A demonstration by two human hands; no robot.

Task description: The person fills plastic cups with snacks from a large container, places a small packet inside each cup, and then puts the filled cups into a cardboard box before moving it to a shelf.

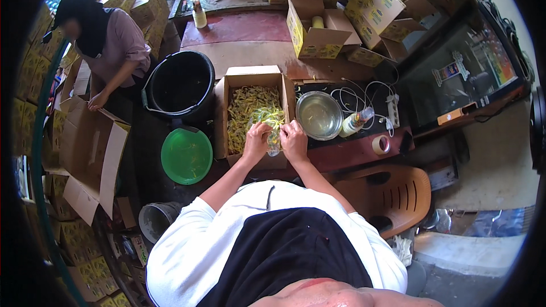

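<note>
Over an open cardboard carton (220,116), both my hands pinch a see-through plastic bag with yellow-green markings (269,116). My left hand (257,139) is closed on its left side, and my right hand (294,138) on its right side. A see-through end of the bag hangs between my wrists. What is inside the bag is too small to make out. Many small yellowish-brown pieces or packets (242,102) fill the carton below. Right of the carton stands a round metal bowl (319,115), nearest my right hand.
Left of the carton are a large black bucket (182,82) and a green basin (186,156). A bottle (357,122), white cables, a power strip (392,111) and a tape roll (381,145) lie at right. A co-worker (116,45) touches an open carton (91,148). A brown chair (398,196) stands lower right.
</note>
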